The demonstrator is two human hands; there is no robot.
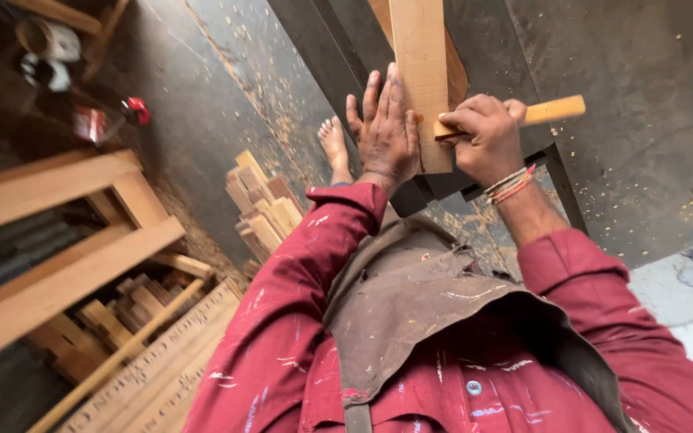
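Note:
A pale wooden plank (420, 56) runs away from me across a dark bench top (643, 120). My left hand (385, 128) lies flat with fingers spread on the plank's near end and left edge. My right hand (487, 136) grips a wooden-handled tool (551, 111) whose handle sticks out to the right, with its working end pressed at the plank's right edge. What kind of tool it is stays hidden by my fingers. A bare foot (334, 144) stands on the floor below the bench.
A stack of short wood blocks (262, 204) lies on the sawdust-strewn floor. At the left stands a wooden frame (58, 240) with offcuts beneath it. A long carved board (162, 369) leans at lower left. A red-capped bottle (106, 120) lies at upper left.

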